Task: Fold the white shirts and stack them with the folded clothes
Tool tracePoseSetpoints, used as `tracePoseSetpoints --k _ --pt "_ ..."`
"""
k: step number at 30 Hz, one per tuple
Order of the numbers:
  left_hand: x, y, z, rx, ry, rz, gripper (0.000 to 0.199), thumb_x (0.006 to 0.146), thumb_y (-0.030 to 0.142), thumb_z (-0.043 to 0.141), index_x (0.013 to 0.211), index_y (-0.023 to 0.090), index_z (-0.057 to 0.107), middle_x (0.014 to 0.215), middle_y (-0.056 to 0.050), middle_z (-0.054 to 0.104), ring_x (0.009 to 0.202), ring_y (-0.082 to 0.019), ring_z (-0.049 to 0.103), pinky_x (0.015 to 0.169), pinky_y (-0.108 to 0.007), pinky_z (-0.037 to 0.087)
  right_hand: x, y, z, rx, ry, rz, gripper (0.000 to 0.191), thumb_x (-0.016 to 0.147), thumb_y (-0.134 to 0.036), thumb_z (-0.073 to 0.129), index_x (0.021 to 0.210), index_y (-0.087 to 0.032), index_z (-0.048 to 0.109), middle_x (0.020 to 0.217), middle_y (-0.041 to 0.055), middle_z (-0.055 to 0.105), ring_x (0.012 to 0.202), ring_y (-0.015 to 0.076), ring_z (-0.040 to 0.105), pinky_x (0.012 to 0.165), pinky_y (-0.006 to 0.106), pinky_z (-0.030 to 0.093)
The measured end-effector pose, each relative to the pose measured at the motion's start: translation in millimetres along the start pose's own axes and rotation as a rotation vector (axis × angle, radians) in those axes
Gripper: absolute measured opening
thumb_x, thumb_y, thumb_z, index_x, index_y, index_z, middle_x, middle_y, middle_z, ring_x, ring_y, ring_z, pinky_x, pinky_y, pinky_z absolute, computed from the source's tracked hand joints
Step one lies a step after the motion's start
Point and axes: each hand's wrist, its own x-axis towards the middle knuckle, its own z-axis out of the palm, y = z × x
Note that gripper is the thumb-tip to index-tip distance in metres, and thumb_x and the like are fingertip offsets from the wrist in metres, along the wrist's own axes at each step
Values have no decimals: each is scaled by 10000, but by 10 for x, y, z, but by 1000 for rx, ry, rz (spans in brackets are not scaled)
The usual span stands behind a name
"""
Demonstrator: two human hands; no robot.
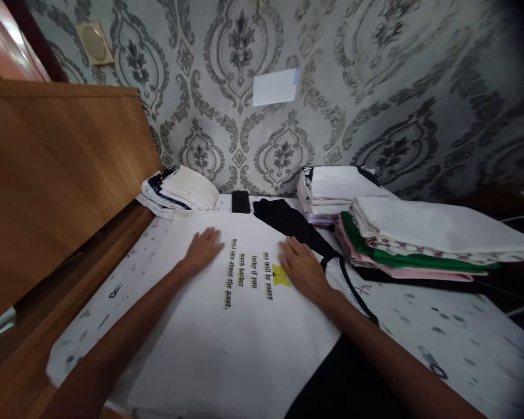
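A white T-shirt (pixel 201 343) with black sleeves lies spread out in front of me, its lettering and a yellow animal print turned sideways. My left hand (pixel 203 249) rests flat on the white cloth, to the left of the text. On the other side, my right hand (pixel 304 270) lies palm down over the shirt, partly covering the area beside the yellow print. Both hands have their fingers stretched out and hold nothing. One black sleeve (pixel 288 224) reaches away toward the wall; the other black sleeve (pixel 349 378) lies under my right forearm.
Folded clothes (pixel 187 189) are stacked at the far left, and a small black item (pixel 240 202) lies by the wall. Taller folded piles (pixel 436 233) stand at the right on the patterned sheet (pixel 436 337). A wooden board (pixel 65 174) rises along the left side.
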Motion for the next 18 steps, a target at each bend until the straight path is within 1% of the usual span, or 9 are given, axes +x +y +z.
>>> tracePoseSetpoints --k 2,3,5,7,9,11,12,14,18 --pt "-99 90 7 -28 -37 66 595 1012 525 244 1501 208 363 1617 -86 310 1504 -230 233 1202 -470 217 -9 47 41 37 8 -61 469 1008 -310 288 1336 -125 567 1411 166 560 1374 279 446 1121 469 367" --pt "-140 59 -21 -28 -47 60 588 1015 518 238 1500 211 368 1616 -85 314 1504 -229 234 1201 -475 214 -10 77 60 62 5 -86 467 1009 -316 285 1331 -134 570 1393 161 576 1358 273 464 1109 464 385" --pt "-219 -142 -128 -11 -63 -13 557 1021 473 253 1492 203 378 1609 -98 325 1499 -237 248 1192 -491 225 -1 137 84 105 -8 -112 461 1007 -333 290 1321 -150 574 1376 159 589 1336 271 484 1090 461 409" --pt "-319 -445 -264 14 -69 -127 527 1024 416 270 1483 183 385 1603 -124 328 1495 -252 257 1179 -512 240 24 160 74 129 -28 -109 462 1004 -341 297 1316 -137 569 1382 173 576 1342 282 473 1093 463 405" --pt "-452 -694 -377 38 -30 -241 513 1026 382 263 1465 155 403 1591 -156 343 1487 -259 274 1170 -521 251 46 105 23 140 -68 -85 465 1002 -328 286 1309 -111 559 1380 195 564 1348 295 457 1096 471 395" --pt "-614 -743 -433 65 19 -320 524 1024 374 262 1452 111 412 1580 -194 346 1485 -280 274 1174 -538 230 23 -56 -68 143 -124 -41 462 1000 -328 286 1298 -95 552 1378 215 550 1349 316 448 1087 492 393" --pt "-707 -673 -436 67 32 -326 542 1023 384 262 1458 92 399 1583 -207 332 1489 -290 262 1179 -544 215 -19 -178 -124 146 -155 -18 464 1000 -339 292 1302 -94 545 1389 220 538 1354 328 440 1082 508 393" --pt "-926 -380 -395 35 16 -249 592 1022 431 254 1494 84 344 1608 -202 276 1505 -292 220 1190 -535 201 -177 -482 -238 173 -210 3 496 1003 -395 316 1344 -93 511 1461 221 477 1400 342 387 1099 524 375" --pt "-1467 279 -259 -25 -83 90 655 1007 548 237 1540 170 279 1639 -115 235 1521 -242 179 1211 -481 195 -710 -1018 -415 243 -249 -164 595 1010 -482 324 1482 -124 382 1589 169 327 1487 290 253 1193 493 265"
